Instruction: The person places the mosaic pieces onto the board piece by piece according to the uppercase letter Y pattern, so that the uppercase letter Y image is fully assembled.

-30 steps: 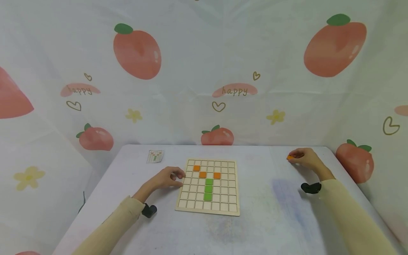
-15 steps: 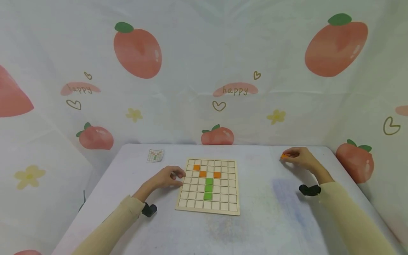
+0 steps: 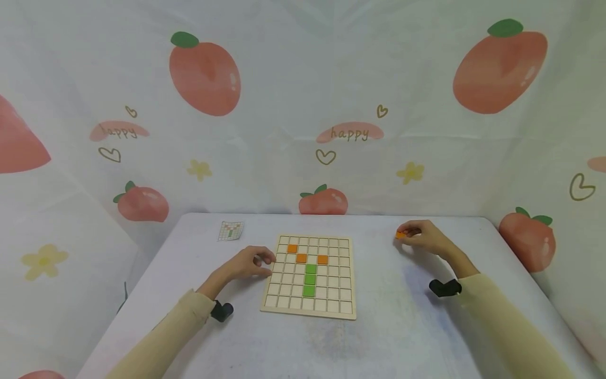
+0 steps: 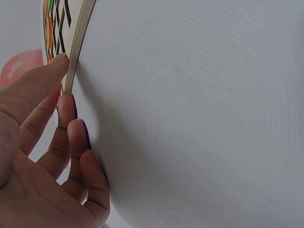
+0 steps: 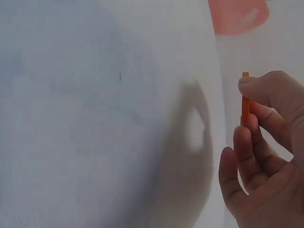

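Observation:
A square wooden grid board (image 3: 331,316) lies on the table, with several orange and green square tiles set in its cells. In the head view my left hand (image 3: 243,264) is at the board's left side. Its thumb and fingers are spread along that edge, and the left wrist view shows the thumb tip touching the board's rim (image 4: 75,50). Over the table's right side, my right hand (image 3: 424,238) pinches an orange tile (image 3: 400,235) between thumb and fingers. The right wrist view has this tile (image 5: 245,102) edge-on, raised off the tabletop.
A small paper card (image 3: 230,231) printed with a coloured grid pattern lies at the back left of the white table (image 3: 379,337). Behind the table hangs a white cloth (image 3: 279,179) with fruit prints. Each wrist wears a black device.
My right hand has moved left toward the board with the orange tile in its fingers. The left hand and the board stay where they were.

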A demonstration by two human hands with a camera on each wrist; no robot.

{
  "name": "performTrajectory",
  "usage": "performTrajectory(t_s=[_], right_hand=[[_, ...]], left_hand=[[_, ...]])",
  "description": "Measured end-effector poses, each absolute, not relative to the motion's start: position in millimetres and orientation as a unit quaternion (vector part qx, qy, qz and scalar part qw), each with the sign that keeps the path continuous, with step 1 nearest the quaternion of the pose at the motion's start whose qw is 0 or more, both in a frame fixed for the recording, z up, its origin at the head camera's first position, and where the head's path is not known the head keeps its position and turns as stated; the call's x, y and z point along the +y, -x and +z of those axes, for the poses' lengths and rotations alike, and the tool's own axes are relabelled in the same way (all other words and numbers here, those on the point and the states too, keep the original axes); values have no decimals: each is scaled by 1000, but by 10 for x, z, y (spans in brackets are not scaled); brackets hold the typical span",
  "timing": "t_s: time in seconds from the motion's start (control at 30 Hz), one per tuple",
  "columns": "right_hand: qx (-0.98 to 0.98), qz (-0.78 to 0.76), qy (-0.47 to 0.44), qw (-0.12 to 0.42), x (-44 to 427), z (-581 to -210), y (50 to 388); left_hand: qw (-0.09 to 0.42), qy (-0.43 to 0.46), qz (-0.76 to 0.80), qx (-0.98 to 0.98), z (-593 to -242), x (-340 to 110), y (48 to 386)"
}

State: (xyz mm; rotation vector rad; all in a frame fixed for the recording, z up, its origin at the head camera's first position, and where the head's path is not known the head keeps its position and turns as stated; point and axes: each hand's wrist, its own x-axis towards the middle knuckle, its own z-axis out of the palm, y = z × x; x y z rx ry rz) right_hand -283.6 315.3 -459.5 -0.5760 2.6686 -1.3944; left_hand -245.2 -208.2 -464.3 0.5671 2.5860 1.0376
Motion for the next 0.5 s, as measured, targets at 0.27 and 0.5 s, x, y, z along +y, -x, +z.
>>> performTrajectory(t_s=[0.27,0.5], right_hand=[[858,-457,231,40,2825,-4569,2806],[850,-460,255,38,2547,-4636,2813]], left_hand=[[149,-195,360,900,-4628,-2073,2445],[150,-195,364,899,-4622,-2064,2437]])
